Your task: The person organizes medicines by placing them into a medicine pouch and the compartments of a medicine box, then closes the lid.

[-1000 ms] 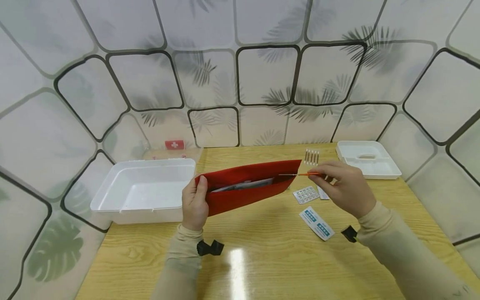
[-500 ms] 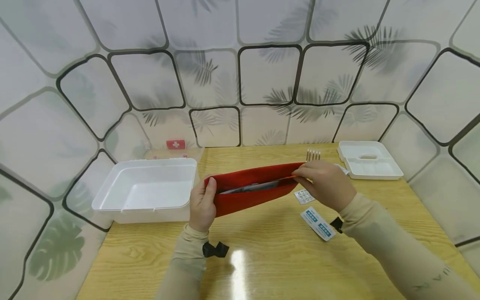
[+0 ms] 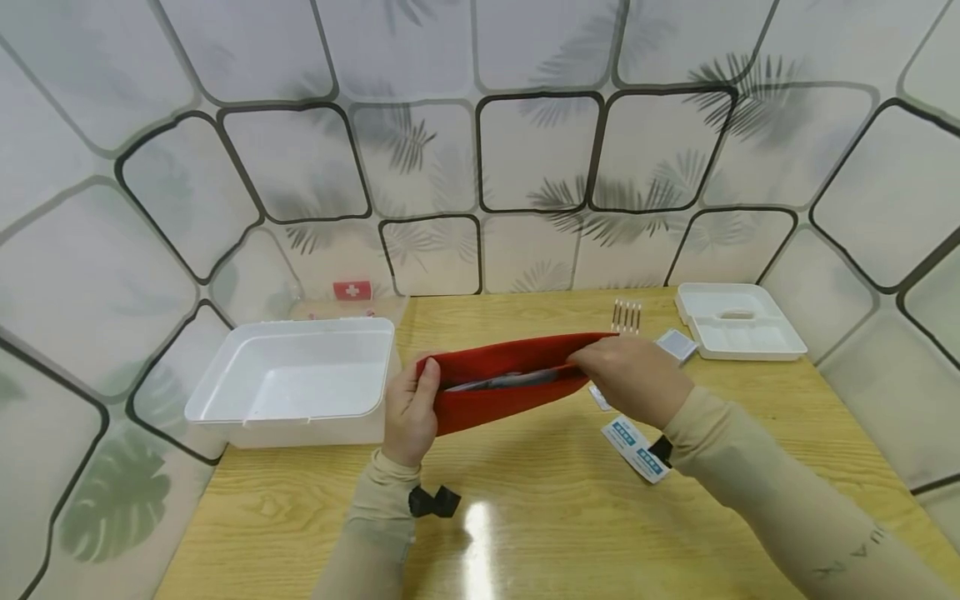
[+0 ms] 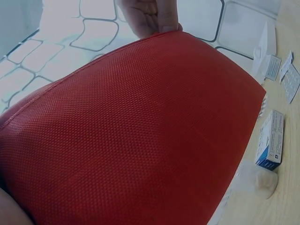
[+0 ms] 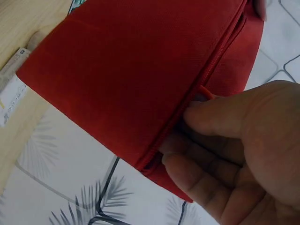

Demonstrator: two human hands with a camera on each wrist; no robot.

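A red fabric pouch (image 3: 495, 398) hangs just above the wooden table (image 3: 525, 517), its top opening facing me with flat packets inside. My left hand (image 3: 411, 408) grips its left end, thumb on the front. My right hand (image 3: 626, 371) is at the right end, fingers curled over the opening's edge. In the right wrist view the fingertips (image 5: 197, 115) pinch the pouch (image 5: 140, 75) at its zip line, where a small orange tip shows. The left wrist view is filled by the pouch's (image 4: 140, 140) red cloth.
An open white plastic box (image 3: 292, 379) stands left of the pouch. A white tray (image 3: 738, 333) lies at the back right, with several cotton swabs (image 3: 625, 317) and a small white packet (image 3: 675, 343) beside it. Blue-and-white sachets (image 3: 636, 450) lie under my right forearm.
My right hand has carried a thin orange stick leftward into the pouch's opening and now sits at its edge. The pouch and left hand have shifted slightly right.
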